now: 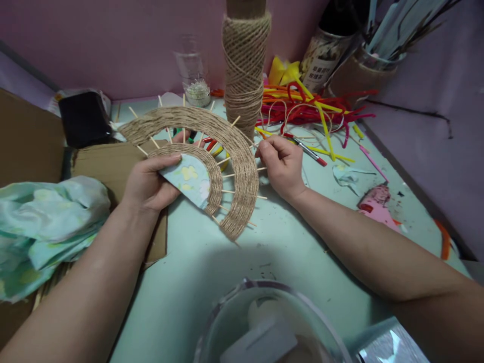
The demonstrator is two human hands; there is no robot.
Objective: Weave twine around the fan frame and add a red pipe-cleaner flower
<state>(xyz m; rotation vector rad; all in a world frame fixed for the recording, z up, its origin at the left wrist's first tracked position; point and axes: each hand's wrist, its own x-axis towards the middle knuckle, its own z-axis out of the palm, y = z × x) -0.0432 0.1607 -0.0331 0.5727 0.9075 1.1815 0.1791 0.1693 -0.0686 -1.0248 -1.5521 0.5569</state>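
My left hand (151, 184) grips a half-round fan woven of brown twine (245, 184) over thin wooden sticks, thumb on its pale blue flowered fabric centre (191, 179). Two woven bands show, with a gap crossed by bare sticks between them. Stick tips poke out past the outer band. At the fan's right edge, my right hand (282, 164) is closed in a pinch on a thin strand of twine, close to the stick tips; its fingertips partly hide the strand. Behind the fan stands a tall spool of jute twine (245, 65).
Red, orange and yellow pipe cleaners (302, 106) lie at the back right, near a pen (308, 151). A clear cup (191, 70) stands behind. Flowered cloth (53, 206) and cardboard (98, 164) sit at left. A clear round container (272, 287) is in front.
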